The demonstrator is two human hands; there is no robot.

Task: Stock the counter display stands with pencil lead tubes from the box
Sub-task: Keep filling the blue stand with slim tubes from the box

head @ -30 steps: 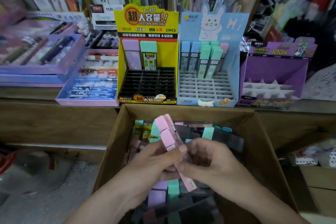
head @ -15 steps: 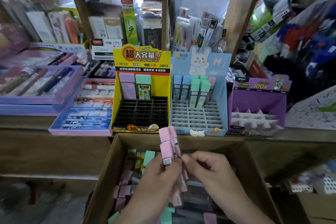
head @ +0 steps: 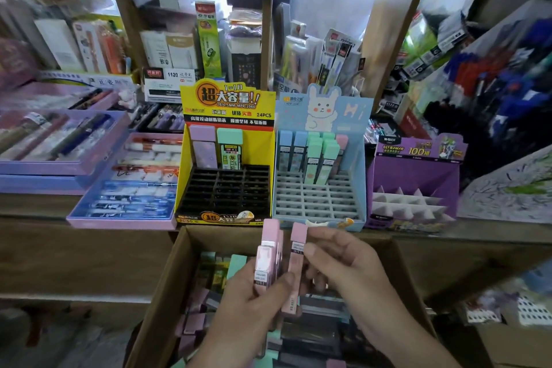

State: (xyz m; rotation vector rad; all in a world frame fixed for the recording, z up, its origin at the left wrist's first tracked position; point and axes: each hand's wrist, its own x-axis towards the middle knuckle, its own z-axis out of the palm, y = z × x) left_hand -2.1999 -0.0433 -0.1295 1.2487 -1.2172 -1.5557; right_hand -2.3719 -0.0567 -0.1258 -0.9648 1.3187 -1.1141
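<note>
Brown cardboard makes the big box [head: 167, 293] at the bottom. It is full of pencil lead tubes [head: 194, 320] in pink, green and dark colours. Behind the box runs a long wooden counter [head: 74, 248].

Three stands sit side by side on the counter. The yellow stand [head: 227, 104] has a black grid, and one purple tube [head: 203, 146] and one green tube [head: 230, 146] stand in its back row. Just beside it on the right is the blue stand [head: 355, 116] with a bunny on top. Blue, green and pink tubes stand at the back of it. The purple stand [head: 415, 170] is the last one on the right.

Both hands are up over the box, near the front of the yellow and blue stands. The left hand [head: 248, 308] grips a small bunch of pink tubes [head: 268, 254], held upright, with the thumb across the front. The right hand [head: 352, 272] pinches a single pink tube [head: 297, 263] between thumb and fingers. That tube stands upright too, just beside the bunch.
</note>
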